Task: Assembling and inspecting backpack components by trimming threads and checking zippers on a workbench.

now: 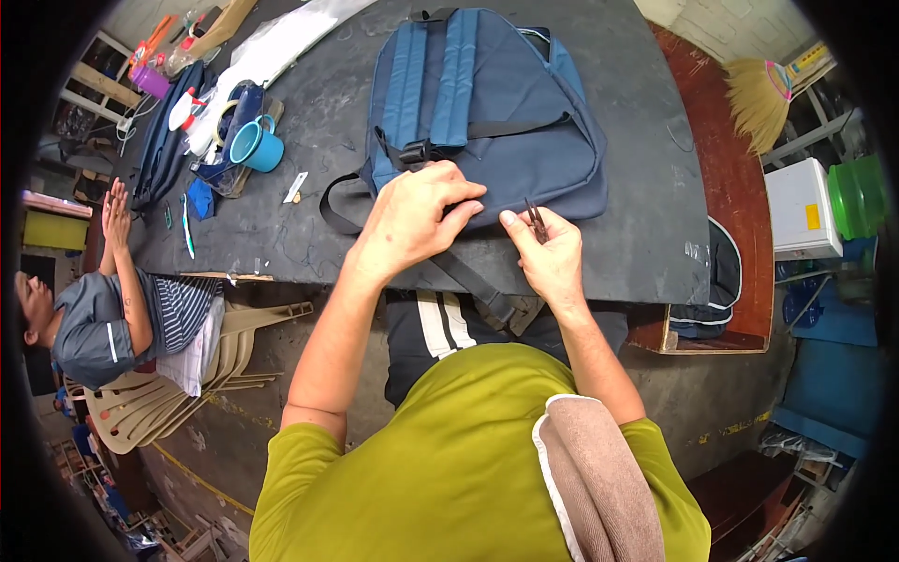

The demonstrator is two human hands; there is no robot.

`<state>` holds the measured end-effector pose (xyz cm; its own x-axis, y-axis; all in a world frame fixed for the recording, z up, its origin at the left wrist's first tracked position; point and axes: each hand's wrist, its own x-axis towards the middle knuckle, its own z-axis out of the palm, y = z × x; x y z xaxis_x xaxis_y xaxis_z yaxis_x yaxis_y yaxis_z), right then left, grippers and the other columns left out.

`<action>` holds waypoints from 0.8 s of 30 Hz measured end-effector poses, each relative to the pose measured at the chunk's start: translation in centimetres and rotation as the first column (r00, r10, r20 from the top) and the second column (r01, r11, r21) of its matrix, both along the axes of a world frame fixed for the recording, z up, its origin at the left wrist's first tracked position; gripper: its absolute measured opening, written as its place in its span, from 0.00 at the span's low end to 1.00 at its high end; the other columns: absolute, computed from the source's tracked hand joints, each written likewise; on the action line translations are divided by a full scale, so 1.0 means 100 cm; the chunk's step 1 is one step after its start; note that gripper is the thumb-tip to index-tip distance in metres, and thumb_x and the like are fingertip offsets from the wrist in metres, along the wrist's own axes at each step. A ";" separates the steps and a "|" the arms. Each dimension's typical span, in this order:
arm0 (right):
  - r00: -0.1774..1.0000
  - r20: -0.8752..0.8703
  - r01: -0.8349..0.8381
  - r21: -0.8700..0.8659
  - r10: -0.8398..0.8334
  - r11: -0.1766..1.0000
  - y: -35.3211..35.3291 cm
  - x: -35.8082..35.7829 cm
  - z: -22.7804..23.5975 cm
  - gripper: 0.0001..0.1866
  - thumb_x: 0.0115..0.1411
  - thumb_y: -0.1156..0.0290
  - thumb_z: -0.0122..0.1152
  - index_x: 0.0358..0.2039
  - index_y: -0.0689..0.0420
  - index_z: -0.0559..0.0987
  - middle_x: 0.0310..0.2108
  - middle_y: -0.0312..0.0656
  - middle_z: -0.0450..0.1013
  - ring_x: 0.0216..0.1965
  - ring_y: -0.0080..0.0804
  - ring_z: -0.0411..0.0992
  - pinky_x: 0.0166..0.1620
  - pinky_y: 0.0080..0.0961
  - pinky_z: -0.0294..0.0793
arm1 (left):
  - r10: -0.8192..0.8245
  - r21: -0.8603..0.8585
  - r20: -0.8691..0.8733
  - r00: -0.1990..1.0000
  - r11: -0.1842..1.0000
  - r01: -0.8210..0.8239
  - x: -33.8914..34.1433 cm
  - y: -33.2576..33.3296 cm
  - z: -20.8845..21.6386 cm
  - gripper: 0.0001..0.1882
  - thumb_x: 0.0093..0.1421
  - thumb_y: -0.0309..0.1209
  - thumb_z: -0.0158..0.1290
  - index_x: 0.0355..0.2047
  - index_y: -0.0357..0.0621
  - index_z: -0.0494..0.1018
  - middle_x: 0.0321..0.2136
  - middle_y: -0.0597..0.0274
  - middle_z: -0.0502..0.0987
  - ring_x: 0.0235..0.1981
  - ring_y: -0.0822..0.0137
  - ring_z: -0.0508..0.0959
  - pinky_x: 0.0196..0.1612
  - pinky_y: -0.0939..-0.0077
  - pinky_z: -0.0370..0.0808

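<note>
Navy backpack [538, 98] lies on the dark table [646, 150], blue shoulder straps [403, 84] facing up, lower edge toward the wearer. Left hand [412, 211] at that edge, thumb and index finger almost together; can't tell if they pinch anything, gap too small in this view. Right hand [552, 253] closed round small dark snips [537, 223], tips up, near the same edge. Left of bag: small white slip with a dark mark [296, 186], blue mug [257, 148]. Farther left, seated co-worker [112, 323], palms together. Far right: white box [796, 201] bearing yellow sticker [813, 216]; broom [757, 101] beside printed yellow strip [808, 61].
</note>
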<state>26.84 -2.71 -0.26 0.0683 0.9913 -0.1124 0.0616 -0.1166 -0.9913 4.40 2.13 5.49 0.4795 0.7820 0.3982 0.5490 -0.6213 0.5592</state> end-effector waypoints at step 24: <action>0.935 0.351 -0.072 0.339 -0.056 0.938 -0.020 0.009 0.028 0.15 0.72 0.66 0.73 0.50 0.61 0.80 0.29 0.32 0.77 0.27 0.16 0.67 0.32 0.22 0.69 | 0.010 -0.034 0.102 0.995 0.999 -0.007 -0.023 -0.021 0.039 0.04 0.69 0.25 0.63 0.39 0.39 0.78 0.41 0.55 0.82 0.42 0.55 0.82 0.50 0.63 0.79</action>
